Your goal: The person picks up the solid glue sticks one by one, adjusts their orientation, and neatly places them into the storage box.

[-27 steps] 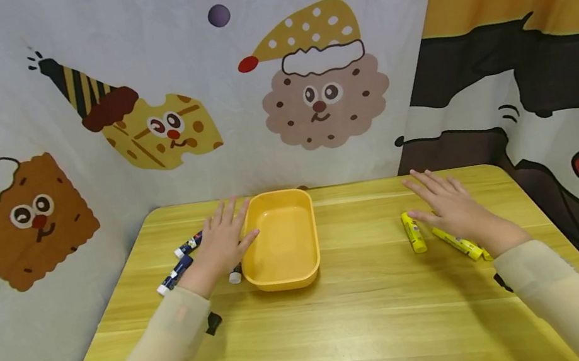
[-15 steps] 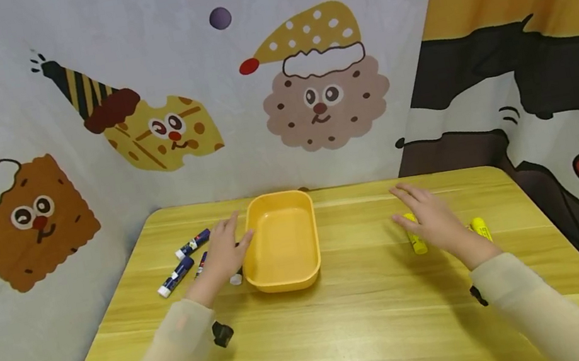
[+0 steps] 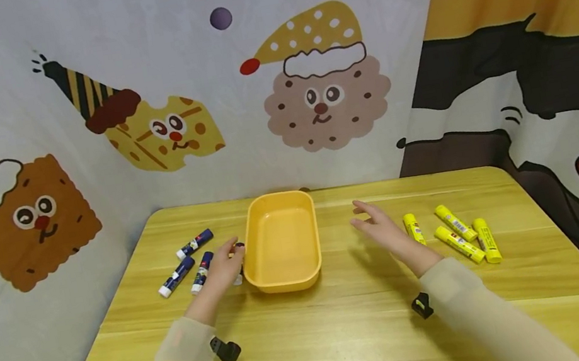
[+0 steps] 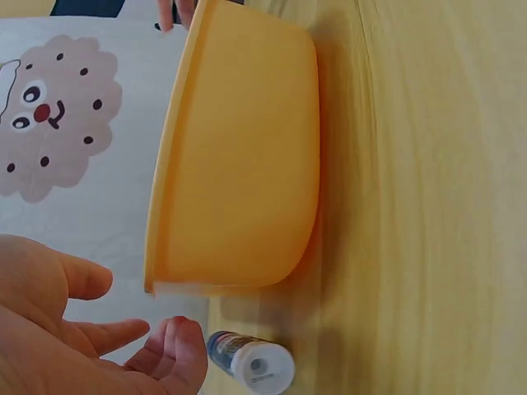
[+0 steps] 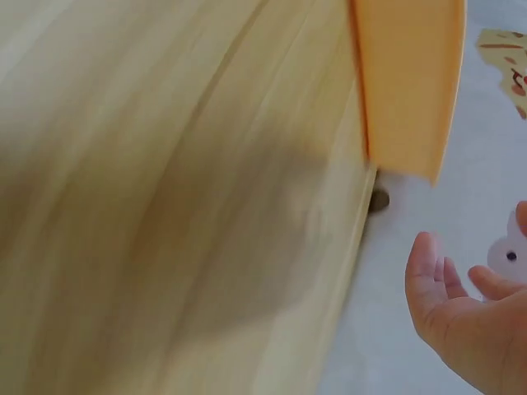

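Note:
An orange-yellow plastic basin [image 3: 286, 286] stands upright at the middle back of the table. My left hand [image 3: 222, 269] is at its left side, fingers loosely bent, with nothing in its grasp. Partly behind that hand lies a blue glue stick with a white cap [image 4: 262, 367]; in the left wrist view the fingertips are right by it. To the right of the basin, my right hand [image 3: 387, 234] hovers above the table, its fingers relaxed and holding nothing. In the right wrist view the basin's wall [image 5: 412, 82] shows beyond this hand.
More blue glue sticks [image 3: 176, 277] lie to the left of my left hand. Several yellow glue sticks [image 3: 459, 244] lie on the right of the wooden table [image 3: 316, 342]. A printed cloth [image 3: 187, 188] hangs right behind the table's back edge.
My right hand has moved left from above the yellow glue sticks towards the basin, uncovering them. The left hand has lowered beside the basin, its fingers drawing in near a blue glue stick.

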